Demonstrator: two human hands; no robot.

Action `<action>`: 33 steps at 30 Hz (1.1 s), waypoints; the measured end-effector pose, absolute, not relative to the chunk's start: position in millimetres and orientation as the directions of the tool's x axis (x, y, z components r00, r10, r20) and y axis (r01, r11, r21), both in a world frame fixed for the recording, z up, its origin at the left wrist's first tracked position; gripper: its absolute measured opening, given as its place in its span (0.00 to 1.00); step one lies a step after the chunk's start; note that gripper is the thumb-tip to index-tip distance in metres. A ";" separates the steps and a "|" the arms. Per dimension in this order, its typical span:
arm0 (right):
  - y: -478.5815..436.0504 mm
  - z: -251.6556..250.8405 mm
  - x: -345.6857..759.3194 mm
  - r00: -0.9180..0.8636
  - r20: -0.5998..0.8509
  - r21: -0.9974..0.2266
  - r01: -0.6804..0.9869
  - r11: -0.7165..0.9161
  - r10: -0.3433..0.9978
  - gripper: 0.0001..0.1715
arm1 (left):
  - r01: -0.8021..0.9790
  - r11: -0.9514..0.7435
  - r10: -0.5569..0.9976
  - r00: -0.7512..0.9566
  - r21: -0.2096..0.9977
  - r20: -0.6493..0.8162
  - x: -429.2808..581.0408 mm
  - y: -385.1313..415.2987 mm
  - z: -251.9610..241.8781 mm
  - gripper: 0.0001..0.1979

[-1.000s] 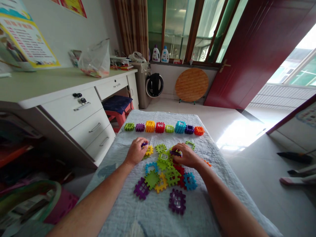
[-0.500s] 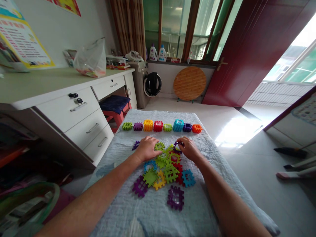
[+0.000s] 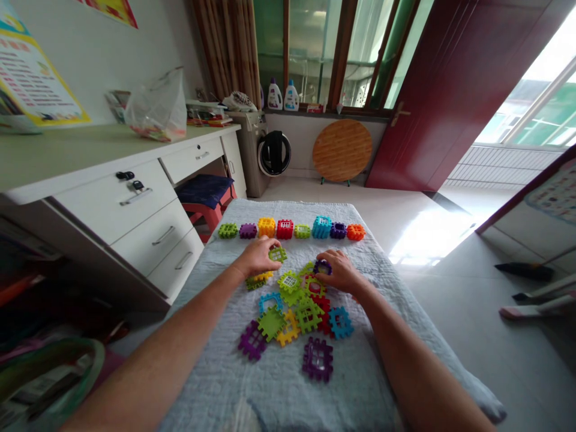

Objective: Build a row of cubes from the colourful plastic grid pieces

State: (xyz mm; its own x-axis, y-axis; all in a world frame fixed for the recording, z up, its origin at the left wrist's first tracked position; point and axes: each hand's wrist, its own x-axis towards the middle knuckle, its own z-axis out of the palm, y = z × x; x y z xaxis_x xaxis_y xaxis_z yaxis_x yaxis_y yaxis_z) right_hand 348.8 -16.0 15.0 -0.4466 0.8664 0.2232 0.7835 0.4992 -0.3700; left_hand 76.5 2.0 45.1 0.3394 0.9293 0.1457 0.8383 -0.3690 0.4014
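1) The soft blue-grey cloth [image 3: 353,372] is crinkly; a flat purple square [image 3: 318,359] with bumpy edges and a see-through middle lies on it, nearest of all the toys

2) A bit farther is a heap [image 3: 308,315] of flat plastic pieces with toothy edges; it has a purple window piece [image 3: 252,341], a smooth green square [image 3: 272,323], a yellow frame [image 3: 288,328], a blue square [image 3: 341,323] and some red plastic [image 3: 324,307]; some lie on others, so parts are hidden

3) The right hand [image 3: 338,270] has its thumb and fingers clamped on a dark purple frame [image 3: 323,266] at the far end of the heap; I can't tell if the frame touches the pieces below; the wrist blocks an orange bit [image 3: 355,299], so only a scrap shows

4) The left hand [image 3: 258,257] pinches a green window piece [image 3: 278,255] between thumb and fingers; it is just short of the blocks

5) Past both hands, chunky hollow blocks [image 3: 285,228] stand in a row; they are green, purple, yellow, red, light green, blue, dark purple and orange

6) Beyond the cloth are a stool [image 3: 204,191] with a dark cushion, a smooth desk [image 3: 90,144] with a thin, crinkly bag [image 3: 157,108] on it, a washing machine [image 3: 249,150], a round wooden board [image 3: 342,150] and a shiny red door [image 3: 423,102]
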 end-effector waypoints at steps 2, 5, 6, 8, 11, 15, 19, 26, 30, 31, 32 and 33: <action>-14.8 11.6 348.5 -0.450 0.207 -0.356 0.793 0.495 0.869 0.22 | 0.793 -0.372 0.928 0.312 0.481 0.204 53.7 6.3 50.1 0.24; -12.7 7.9 348.3 -0.446 0.210 -0.347 0.798 0.493 0.870 0.21 | 0.799 -0.335 0.940 0.245 0.500 0.239 11.7 15.4 55.1 0.25; -12.2 7.0 348.3 -0.446 0.213 -0.348 0.797 0.494 0.870 0.21 | 0.805 -0.316 0.944 0.217 0.502 0.248 -2.9 19.3 56.2 0.26; -11.6 5.7 348.4 -0.447 0.221 -0.350 0.793 0.499 0.867 0.20 | 0.839 -0.257 0.959 0.160 0.479 0.235 -30.4 28.4 57.9 0.27; -11.7 4.6 348.3 -0.451 0.233 -0.353 0.787 0.507 0.862 0.19 | 0.907 -0.176 0.974 0.103 0.382 0.203 -61.2 44.9 60.3 0.28; -12.4 4.2 347.7 -0.443 0.229 -0.369 0.785 0.498 0.867 0.19 | 0.959 -0.157 0.981 0.125 0.237 0.146 -77.2 68.7 61.2 0.27; -12.7 4.2 347.6 -0.438 0.227 -0.385 0.781 0.493 0.870 0.19 | 0.966 -0.150 0.986 0.130 0.210 0.104 -76.6 88.2 58.0 0.27; -12.9 5.4 348.7 -0.450 0.247 -0.399 0.760 0.513 0.858 0.18 | 0.971 -0.182 0.982 0.172 0.153 0.072 -69.9 105.5 49.7 0.26; -13.5 6.5 348.3 -0.448 0.243 -0.403 0.761 0.509 0.861 0.18 | 0.974 -0.184 0.983 0.180 0.130 0.044 -67.4 108.0 47.6 0.25; -13.7 6.6 348.2 -0.447 0.238 -0.402 0.763 0.507 0.862 0.18 | 0.974 -0.185 0.983 0.182 0.127 0.038 -67.1 108.1 47.6 0.25; -13.7 6.6 348.1 -0.446 0.235 -0.401 0.765 0.504 0.864 0.17 | 0.975 -0.186 0.982 0.183 0.125 0.033 -66.8 108.1 47.8 0.26; -13.6 6.6 348.2 -0.445 0.233 -0.400 0.766 0.503 0.865 0.17 | 0.975 -0.188 0.982 0.185 0.123 0.029 -66.6 107.9 48.4 0.26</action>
